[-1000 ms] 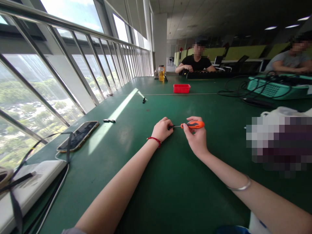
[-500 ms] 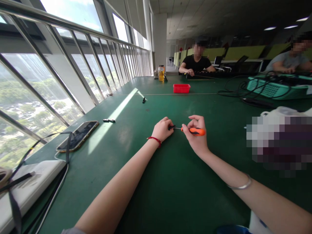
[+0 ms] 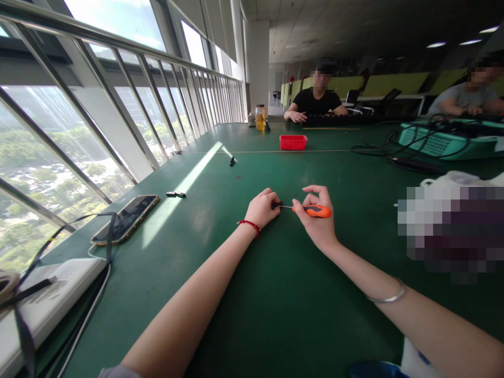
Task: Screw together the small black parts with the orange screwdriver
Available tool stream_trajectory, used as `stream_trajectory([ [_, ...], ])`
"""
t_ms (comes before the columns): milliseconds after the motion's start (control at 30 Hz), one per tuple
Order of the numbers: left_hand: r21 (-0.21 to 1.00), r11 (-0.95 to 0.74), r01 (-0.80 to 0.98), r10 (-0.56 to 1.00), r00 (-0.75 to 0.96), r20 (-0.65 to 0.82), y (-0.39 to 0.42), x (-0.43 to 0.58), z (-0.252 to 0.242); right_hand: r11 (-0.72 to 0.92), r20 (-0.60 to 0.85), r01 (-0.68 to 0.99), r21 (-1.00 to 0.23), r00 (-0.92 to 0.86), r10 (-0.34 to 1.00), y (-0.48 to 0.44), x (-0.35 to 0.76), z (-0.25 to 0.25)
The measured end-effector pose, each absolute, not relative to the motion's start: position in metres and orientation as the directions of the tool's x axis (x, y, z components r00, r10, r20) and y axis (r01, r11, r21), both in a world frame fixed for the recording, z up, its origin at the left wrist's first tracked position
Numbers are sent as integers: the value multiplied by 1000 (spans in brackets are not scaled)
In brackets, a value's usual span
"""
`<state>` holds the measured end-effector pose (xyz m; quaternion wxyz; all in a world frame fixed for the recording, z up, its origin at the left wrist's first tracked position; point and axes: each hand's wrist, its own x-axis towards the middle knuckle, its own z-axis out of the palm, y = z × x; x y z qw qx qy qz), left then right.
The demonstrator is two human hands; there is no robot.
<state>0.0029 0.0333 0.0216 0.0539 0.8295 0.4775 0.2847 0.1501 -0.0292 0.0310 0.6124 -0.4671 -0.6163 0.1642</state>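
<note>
My left hand (image 3: 263, 208), with a red cord bracelet at its wrist, is closed on a small black part (image 3: 277, 205) just above the green table (image 3: 244, 294). Most of that part is hidden by the fingers. In my right hand (image 3: 319, 218) is a screwdriver (image 3: 315, 211) with an orange and black handle, lying level between thumb and fingers. Its thin shaft points left, and the tip meets or nearly meets the black part. The index finger is raised off the handle.
Two small black pieces (image 3: 176, 195) (image 3: 232, 161) lie to the left and farther back. A phone (image 3: 126, 219) and white power strip (image 3: 59, 299) sit at left. Beyond are a red bin (image 3: 293, 142), a jar (image 3: 260, 117), a teal basket (image 3: 444, 142) with cables, and two people seated.
Both my hands, the black part and the screwdriver stay nearly where they were. Across the table, the facing person's hand has shifted slightly left.
</note>
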Motion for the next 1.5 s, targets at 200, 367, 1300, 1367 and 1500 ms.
stream_trajectory([
  [200,360,-530,767,829,379,412,34,2,22,515,597,354,-781,180,782,-31,148,33],
  [367,356,-544,760,818,387,426,33,3,22,551,648,378,-743,206,733,-28,150,32],
  [1300,373,-538,756,823,375,426,34,3,21,575,681,413,-706,175,711,-29,150,32],
  [1367,372,-538,756,823,376,425,34,3,21,526,634,433,-732,150,759,-31,150,32],
  [1500,371,-533,760,826,374,422,34,3,22,509,600,443,-738,85,796,-34,149,33],
])
